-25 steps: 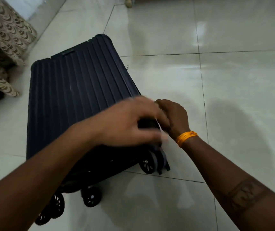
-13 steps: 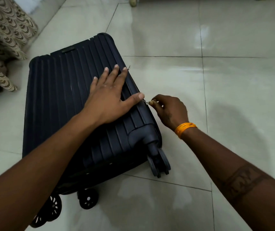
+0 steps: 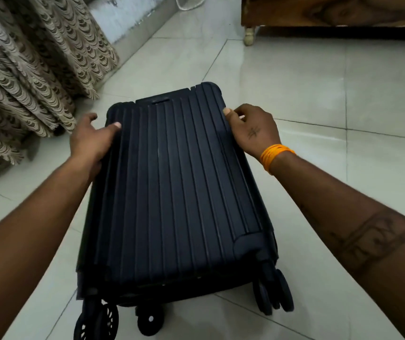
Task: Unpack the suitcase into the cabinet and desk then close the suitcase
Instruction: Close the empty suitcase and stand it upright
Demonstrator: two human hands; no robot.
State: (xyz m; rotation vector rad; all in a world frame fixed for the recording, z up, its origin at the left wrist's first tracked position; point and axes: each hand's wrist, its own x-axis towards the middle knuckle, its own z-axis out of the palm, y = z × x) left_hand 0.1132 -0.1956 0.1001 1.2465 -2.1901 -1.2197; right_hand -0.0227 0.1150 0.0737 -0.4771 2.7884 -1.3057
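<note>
Suitcase (image 3: 172, 192) gripped between both hands.

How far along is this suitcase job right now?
Nothing looks unpacked yet: the dark suitcase lies flat on the tiled floor with its ribbed lid down, contents hidden. In hand: the left hand and right hand grip its two long edges near the handle end, likely to lift the lid. Left: opening it, moving everything to the cabinet and desk, then closing it.
</note>
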